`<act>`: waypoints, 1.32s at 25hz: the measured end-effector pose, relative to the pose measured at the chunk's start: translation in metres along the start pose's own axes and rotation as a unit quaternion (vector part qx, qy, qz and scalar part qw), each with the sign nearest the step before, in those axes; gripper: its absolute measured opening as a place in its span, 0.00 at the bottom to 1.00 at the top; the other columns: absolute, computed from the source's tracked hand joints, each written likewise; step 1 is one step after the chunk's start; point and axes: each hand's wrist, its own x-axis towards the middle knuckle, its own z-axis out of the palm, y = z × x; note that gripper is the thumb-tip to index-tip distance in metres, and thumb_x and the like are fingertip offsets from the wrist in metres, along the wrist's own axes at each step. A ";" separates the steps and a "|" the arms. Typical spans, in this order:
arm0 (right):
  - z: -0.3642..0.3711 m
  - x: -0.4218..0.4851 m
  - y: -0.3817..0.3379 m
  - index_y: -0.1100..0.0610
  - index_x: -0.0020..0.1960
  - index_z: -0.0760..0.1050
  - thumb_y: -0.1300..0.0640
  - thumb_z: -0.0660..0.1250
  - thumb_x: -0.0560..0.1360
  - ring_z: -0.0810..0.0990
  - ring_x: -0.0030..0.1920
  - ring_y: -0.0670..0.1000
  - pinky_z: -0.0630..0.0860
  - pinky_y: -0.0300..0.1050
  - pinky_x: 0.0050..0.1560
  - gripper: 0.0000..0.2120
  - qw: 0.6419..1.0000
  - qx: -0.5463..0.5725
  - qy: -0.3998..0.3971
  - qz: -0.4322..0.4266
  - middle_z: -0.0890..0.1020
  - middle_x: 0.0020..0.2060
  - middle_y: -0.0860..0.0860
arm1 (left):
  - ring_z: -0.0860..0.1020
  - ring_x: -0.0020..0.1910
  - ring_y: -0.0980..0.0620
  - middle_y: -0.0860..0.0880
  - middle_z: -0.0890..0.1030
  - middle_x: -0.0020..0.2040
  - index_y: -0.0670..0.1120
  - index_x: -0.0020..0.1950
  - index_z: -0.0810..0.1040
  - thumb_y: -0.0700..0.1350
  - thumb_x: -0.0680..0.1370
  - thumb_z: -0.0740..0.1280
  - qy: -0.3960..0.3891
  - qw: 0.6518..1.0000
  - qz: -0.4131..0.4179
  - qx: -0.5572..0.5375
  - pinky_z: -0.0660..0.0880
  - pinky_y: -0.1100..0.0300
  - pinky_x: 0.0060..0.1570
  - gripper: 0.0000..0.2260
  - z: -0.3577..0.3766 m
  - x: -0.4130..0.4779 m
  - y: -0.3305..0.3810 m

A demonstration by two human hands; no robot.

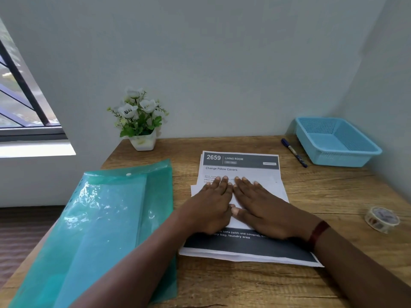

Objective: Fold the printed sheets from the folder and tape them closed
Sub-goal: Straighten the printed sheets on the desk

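Head view: both hands, left hand (213,203) and right hand (264,207), press flat on the white printed sheets (242,172) mid-table, beside the translucent green plastic folder (106,218); folding unstarted, patterned tape roll (382,219) untouched near the right edge.

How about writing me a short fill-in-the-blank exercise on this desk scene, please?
The left hand and right hand lie flat on the sheets, headed "Change ____ Covers".
The folder lies to the ____ of the sheets.
The pen lies beside the blue ____.
Missing: Pillow; left; basket.
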 end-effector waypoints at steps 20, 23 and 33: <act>0.000 -0.006 0.002 0.53 0.79 0.39 0.29 0.30 0.68 0.37 0.77 0.43 0.37 0.40 0.75 0.46 0.995 0.012 0.051 0.080 0.40 0.78 0.48 | 0.37 0.78 0.43 0.39 0.38 0.79 0.40 0.78 0.37 0.64 0.81 0.40 0.040 0.989 -0.139 -0.001 0.41 0.46 0.77 0.36 0.013 -0.003 0.012; 0.000 -0.006 0.003 0.54 0.79 0.39 0.28 0.29 0.67 0.38 0.77 0.45 0.37 0.43 0.76 0.48 0.994 0.011 0.057 0.090 0.40 0.78 0.49 | 0.37 0.78 0.44 0.40 0.38 0.79 0.41 0.78 0.37 0.64 0.81 0.40 0.040 0.990 -0.133 -0.004 0.39 0.47 0.76 0.36 0.013 -0.001 0.010; -0.002 0.002 0.016 0.57 0.79 0.38 0.32 0.34 0.75 0.37 0.78 0.48 0.38 0.47 0.77 0.41 0.993 -0.002 0.040 0.107 0.40 0.78 0.52 | 0.37 0.78 0.45 0.41 0.37 0.79 0.42 0.79 0.37 0.65 0.81 0.42 0.036 0.989 -0.144 -0.001 0.38 0.50 0.75 0.36 0.012 0.004 0.006</act>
